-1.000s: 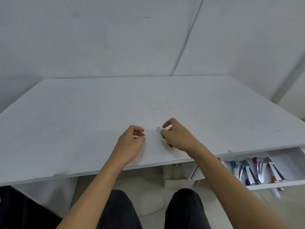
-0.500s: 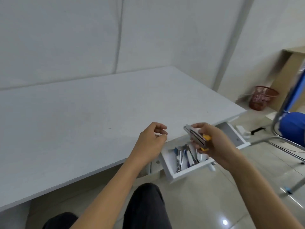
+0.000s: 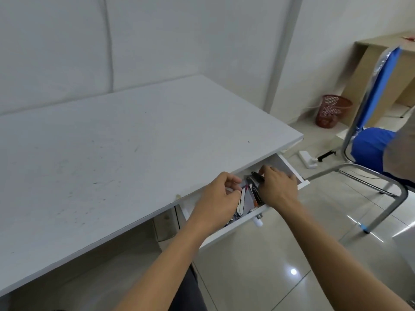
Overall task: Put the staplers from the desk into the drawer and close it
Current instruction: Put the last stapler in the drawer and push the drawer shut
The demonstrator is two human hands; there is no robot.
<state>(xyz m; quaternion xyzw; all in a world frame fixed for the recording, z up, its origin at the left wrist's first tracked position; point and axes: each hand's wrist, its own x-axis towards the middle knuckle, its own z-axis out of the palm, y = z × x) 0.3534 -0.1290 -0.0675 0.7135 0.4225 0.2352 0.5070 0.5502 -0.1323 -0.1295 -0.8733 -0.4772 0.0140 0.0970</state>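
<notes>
My right hand (image 3: 277, 189) is down in the open drawer (image 3: 235, 228), fingers curled around a dark stapler (image 3: 254, 177) among the other staplers (image 3: 243, 202) lying there. My left hand (image 3: 216, 204) sits just beside it, fingers bent over the pile; whether they grip one, I can't tell. The drawer juts out under the desk's (image 3: 134, 142) front edge, near its right corner.

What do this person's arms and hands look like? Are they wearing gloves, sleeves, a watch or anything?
Both arms are bare as far up as the picture shows: no sleeves, gloves, watch, bracelet or rings that I can see. The left hand and right hand are bare too, with short nails. The only clothing in view is dark trousers at the bottom edge.
</notes>
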